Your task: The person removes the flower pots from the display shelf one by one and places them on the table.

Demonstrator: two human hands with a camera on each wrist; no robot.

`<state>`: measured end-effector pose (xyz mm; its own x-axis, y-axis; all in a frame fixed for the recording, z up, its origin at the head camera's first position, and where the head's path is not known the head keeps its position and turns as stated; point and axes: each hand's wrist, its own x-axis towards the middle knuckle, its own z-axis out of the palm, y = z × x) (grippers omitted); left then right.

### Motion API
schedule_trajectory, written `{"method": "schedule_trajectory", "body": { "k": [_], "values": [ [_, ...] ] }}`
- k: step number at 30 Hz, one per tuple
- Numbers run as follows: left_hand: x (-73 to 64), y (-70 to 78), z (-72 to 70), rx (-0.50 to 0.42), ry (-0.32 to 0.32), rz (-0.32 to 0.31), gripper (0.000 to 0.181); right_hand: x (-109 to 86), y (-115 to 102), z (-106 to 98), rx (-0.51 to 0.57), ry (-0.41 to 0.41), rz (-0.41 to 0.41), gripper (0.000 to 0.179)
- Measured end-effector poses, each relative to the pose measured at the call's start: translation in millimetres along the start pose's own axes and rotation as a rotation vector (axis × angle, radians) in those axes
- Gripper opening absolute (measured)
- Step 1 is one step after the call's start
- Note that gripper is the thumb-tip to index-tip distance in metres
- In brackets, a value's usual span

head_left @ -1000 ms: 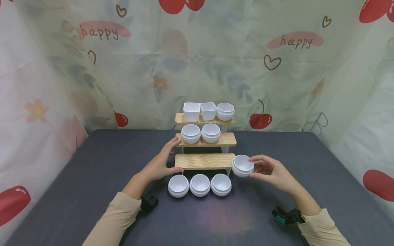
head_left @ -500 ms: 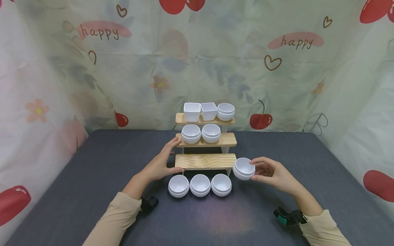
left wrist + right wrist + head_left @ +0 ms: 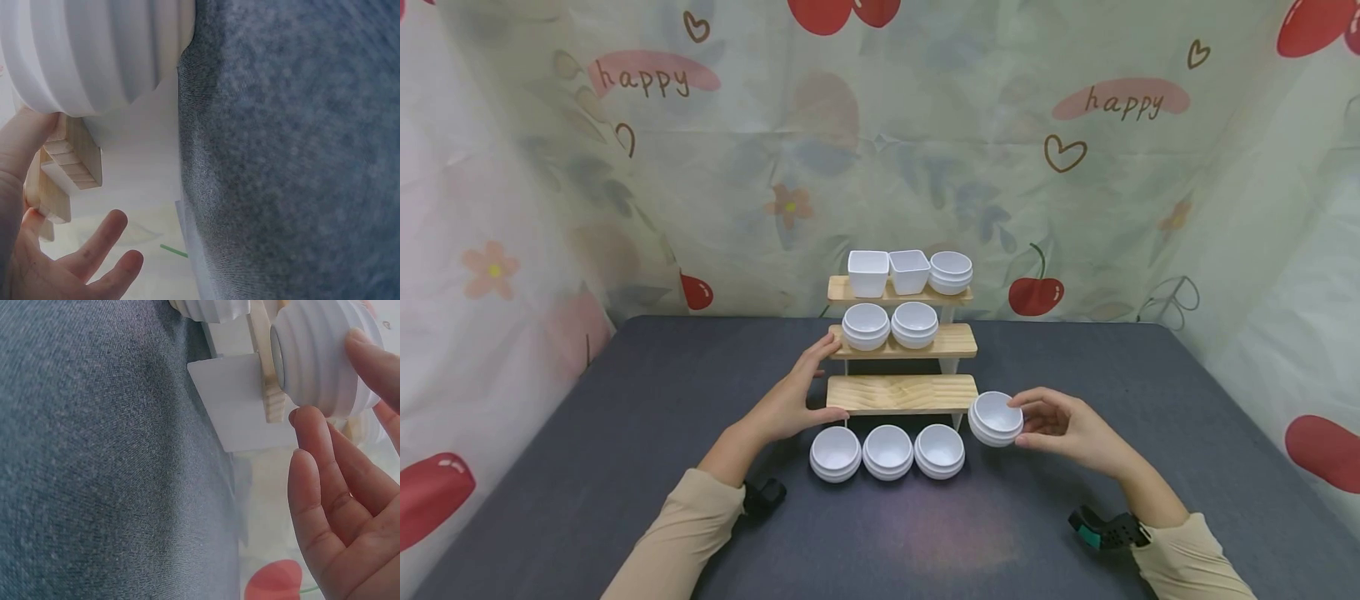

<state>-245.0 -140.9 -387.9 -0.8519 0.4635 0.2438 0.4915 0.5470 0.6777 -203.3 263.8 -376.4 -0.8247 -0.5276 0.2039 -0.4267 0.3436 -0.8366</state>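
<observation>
Writing first: brown script "happy" on a pink patch at upper L of the backdrop, same word on a 2nd pink patch at upper R.

Vs. 1 sec ago: white bowl in the R hand has come down a bit & slightly R, so it's now off the front R corner of the bottom board; can't tell if they touch. L hand, stand & other bowls look unmoved.

R hand pinches the bowl by its R side, thumb vs. fingers, rim up, clear of the dark tablecloth. L hand is spread: thumb at bottom board's front L corner, fingertips at L end of middle board, two fingers sticking out free.

Also: 3 round bowls in a row on the cloth in front, 2 ribbed bowls on middle board; top board w/ 2 square dishes + 1 round cup.
</observation>
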Motion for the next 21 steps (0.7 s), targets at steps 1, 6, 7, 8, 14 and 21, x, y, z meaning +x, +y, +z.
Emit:
{"method": "schedule_trajectory", "body": {
  "k": [1, 6, 7, 8, 14, 21],
  "values": [
    [0.0, -0.1, 0.1, 0.001, 0.0, 0.001, 0.097, -0.2, 0.6, -0.1, -0.001, -0.002, 0.002, 0.039],
    [-0.2, 0.4, 0.0, 0.002, -0.002, -0.004, 0.097, -0.9, 3.5, -0.3, -0.009, -0.009, 0.014, 0.039],
    [-0.3, 0.8, -0.1, 0.001, -0.002, -0.005, 0.097, -1.0, 3.9, -0.2, -0.008, -0.01, 0.013, 0.039],
    [-0.5, 1.1, -0.2, 0.0, -0.002, -0.006, 0.097, -1.0, 4.3, -0.2, -0.007, -0.011, 0.011, 0.039],
    [-0.7, 1.8, -0.4, -0.001, -0.002, -0.005, 0.097, -1.8, 6.6, 0.0, 0.011, -0.028, 0.001, 0.039],
    [-0.7, 1.1, -0.1, 0.001, -0.001, -0.008, 0.097, -2.0, 11.6, -0.4, 0.017, -0.055, 0.019, 0.04]
  ]
}}
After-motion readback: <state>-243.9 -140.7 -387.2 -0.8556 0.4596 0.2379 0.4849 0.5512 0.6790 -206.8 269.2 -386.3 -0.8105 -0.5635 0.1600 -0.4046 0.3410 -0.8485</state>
